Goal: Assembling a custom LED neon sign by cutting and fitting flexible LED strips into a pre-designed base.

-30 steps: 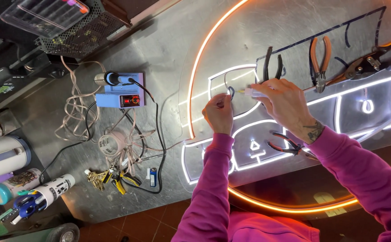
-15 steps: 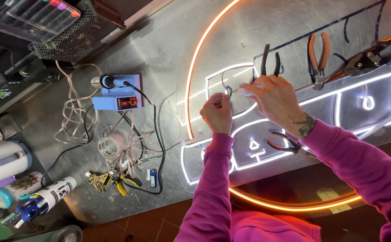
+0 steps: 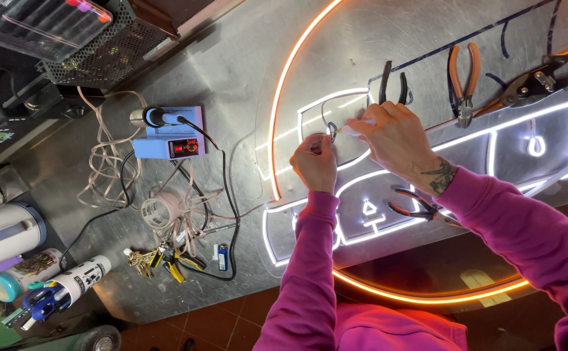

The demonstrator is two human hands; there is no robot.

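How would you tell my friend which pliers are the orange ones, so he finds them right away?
Start at the big round glowing sign on the grey metal table and follow its upper edge to the right of the right hand. The orange-handled pliers lie there, handles pointing away from the person. The dark-handled pliers to their left are black, and only this pair has bright orange grips.

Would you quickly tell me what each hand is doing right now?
Left hand: closed, pinching a thin dark wire.
Right hand: closed on a small white piece; what it is cannot be told.
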